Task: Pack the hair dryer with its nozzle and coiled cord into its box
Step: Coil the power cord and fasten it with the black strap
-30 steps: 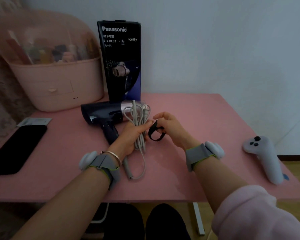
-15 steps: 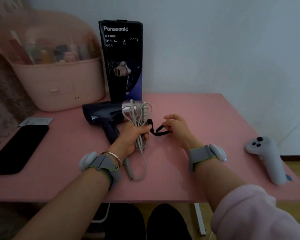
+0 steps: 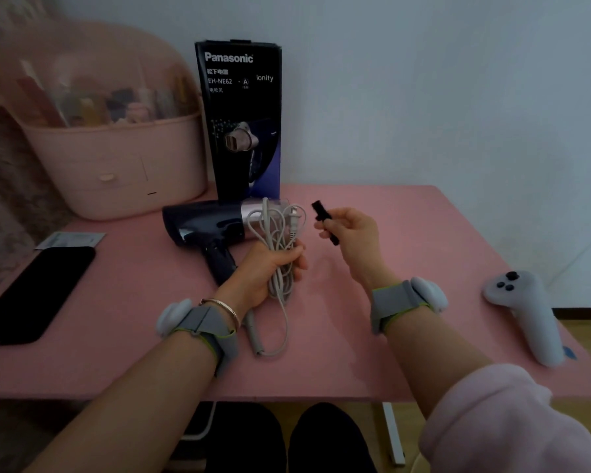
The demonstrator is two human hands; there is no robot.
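A dark blue hair dryer (image 3: 205, 227) lies on its side on the pink table (image 3: 406, 233), its handle pointing toward me. Its grey cord (image 3: 275, 233) is gathered into loops, and my left hand (image 3: 267, 271) grips the bundle upright just right of the handle. My right hand (image 3: 352, 233) holds a short black strap (image 3: 323, 218) in its fingertips, a little right of the cord and apart from it. The tall dark Panasonic box (image 3: 243, 121) stands upright behind the dryer. I see no separate nozzle.
A pink storage tub (image 3: 116, 165) with a clear lid stands at the back left. A black phone (image 3: 31, 295) and a small packet (image 3: 70, 240) lie on the left. A grey controller (image 3: 526, 312) rests near the right edge. The table's front edge is near my knees.
The black strap was looped at the cord bundle; my right hand has pulled it free and lifted it up and to the right. My left hand keeps hold of the cord.
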